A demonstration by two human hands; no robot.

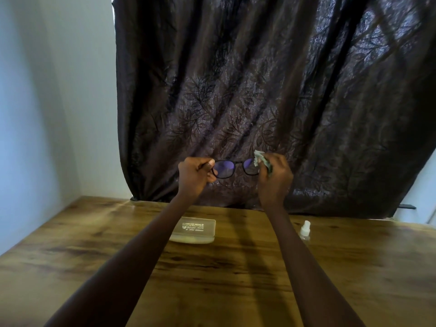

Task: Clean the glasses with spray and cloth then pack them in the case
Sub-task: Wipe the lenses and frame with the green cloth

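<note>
Left hand (pixel 197 174): raised well above the desk, fingers curled closed around the left end of the glasses, at the hinge and temple — it acts as the steady holder.
Right hand (pixel 274 177): also raised, fingers pinched closed on a crumpled pale green cleaning cloth (pixel 263 161), pressed against the lens on the right side.
Glasses (pixel 233 169): dark-framed, held level between the two hands in front of the dark leaf-patterned curtain (pixel 259 90); the lenses show a violet sheen. The temples are hidden behind the hands, so whether they are folded I cannot tell.
Step in hand: the wiping step, by my reading — the cloth is on one lens, and the spray bottle is set down.
Spray bottle (pixel 305 230): small, clear, with a white nozzle; it stands upright on the desk, just beside the right forearm and partly hidden by it.
Case (pixel 194 230): pale, lying flat on the wooden desk (pixel 94 256) between the two forearms, with printed text on its top face. It looks closed, though its far edge is hard to judge.
Next move: probably shift the cloth across to the other lens while the left hand keeps the frame still; light pinching pressure only, so the frame does not twist. After that the case must be opened and the temples folded before packing.
Progress: cleaning under way; packing not yet begun.
</note>
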